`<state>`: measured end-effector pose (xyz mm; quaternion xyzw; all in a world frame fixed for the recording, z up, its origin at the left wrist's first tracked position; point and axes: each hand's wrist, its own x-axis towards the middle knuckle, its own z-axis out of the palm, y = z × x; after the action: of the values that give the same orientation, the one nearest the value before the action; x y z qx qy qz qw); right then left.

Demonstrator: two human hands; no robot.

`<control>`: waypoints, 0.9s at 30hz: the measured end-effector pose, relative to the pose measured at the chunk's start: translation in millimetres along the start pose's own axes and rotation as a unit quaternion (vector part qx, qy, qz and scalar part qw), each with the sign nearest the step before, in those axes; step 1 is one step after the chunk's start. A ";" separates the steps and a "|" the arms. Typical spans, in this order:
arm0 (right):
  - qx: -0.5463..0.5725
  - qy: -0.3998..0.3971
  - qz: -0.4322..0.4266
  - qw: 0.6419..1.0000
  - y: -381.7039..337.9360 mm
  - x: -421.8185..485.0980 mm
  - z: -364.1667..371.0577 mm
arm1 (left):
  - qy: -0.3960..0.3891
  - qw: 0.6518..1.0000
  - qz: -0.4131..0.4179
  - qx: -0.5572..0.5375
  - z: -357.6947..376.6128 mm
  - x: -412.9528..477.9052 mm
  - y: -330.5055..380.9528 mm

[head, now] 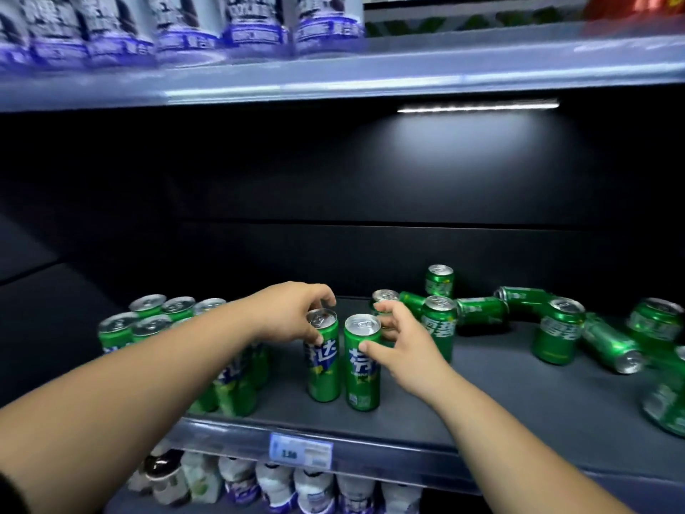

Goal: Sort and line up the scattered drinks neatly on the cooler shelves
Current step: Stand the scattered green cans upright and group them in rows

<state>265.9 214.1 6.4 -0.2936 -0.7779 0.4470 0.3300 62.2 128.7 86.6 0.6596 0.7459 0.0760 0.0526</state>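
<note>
Two tall green cans stand side by side near the front of the dark middle shelf. My left hand grips the rim of the left can from above. My right hand wraps the top of the right can, thumb on its front, fingers behind it. Left of them, a tidy block of upright green cans is partly hidden by my left forearm. To the right, several green cans are scattered, some upright, some lying on their sides.
White and purple bottles line the shelf above. Small white bottles fill the shelf below. A price tag sits on the front rail. A blurred green can is at the far right edge.
</note>
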 end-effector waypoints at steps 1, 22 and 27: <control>0.002 0.003 0.002 1.000 -2.4 2.5 7.5 | -0.003 1.000 0.000 0.006 -2.8 -0.1 -11.2; 0.064 0.012 -0.004 0.998 -24.1 -2.1 98.1 | -0.051 0.993 0.106 0.000 -26.0 -8.4 -93.2; 0.020 -0.017 0.018 0.999 -16.8 -11.3 102.2 | -0.046 0.988 0.128 -0.076 -29.7 -20.6 -105.3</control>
<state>190.7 147.1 -20.7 -0.2929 -0.7688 0.4734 0.3147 -43.3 94.5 96.1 0.7466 0.6442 0.1081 0.1264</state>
